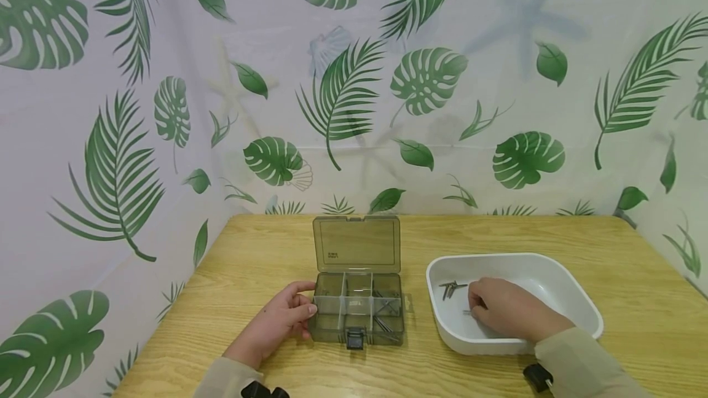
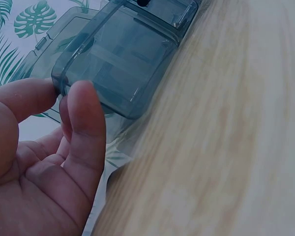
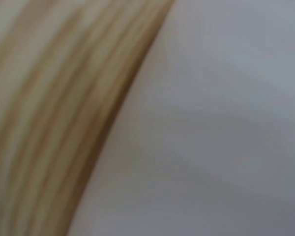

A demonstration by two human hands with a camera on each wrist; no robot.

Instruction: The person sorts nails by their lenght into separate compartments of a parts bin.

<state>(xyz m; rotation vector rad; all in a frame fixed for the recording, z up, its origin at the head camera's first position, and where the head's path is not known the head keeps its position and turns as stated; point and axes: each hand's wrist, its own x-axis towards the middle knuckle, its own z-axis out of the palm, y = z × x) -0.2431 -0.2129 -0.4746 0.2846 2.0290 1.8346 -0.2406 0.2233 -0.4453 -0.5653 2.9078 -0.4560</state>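
Observation:
A smoky clear plastic compartment box stands on the table with its lid raised. My left hand holds its left side, with thumb and index finger at the corner in the left wrist view. Thin dark metal pieces, like screws or nails, lie in the right-hand compartments. My right hand reaches down into a white tray, fingers bent toward its floor. Several small metal pieces lie left of it. A small pale piece shows by the fingertips; I cannot tell whether they grip it.
The wood-grain table carries the box at centre and the tray to its right. A white, leaf-printed cloth hangs behind and at both sides. In the right wrist view, the tray's white wall fills most of the frame, blurred.

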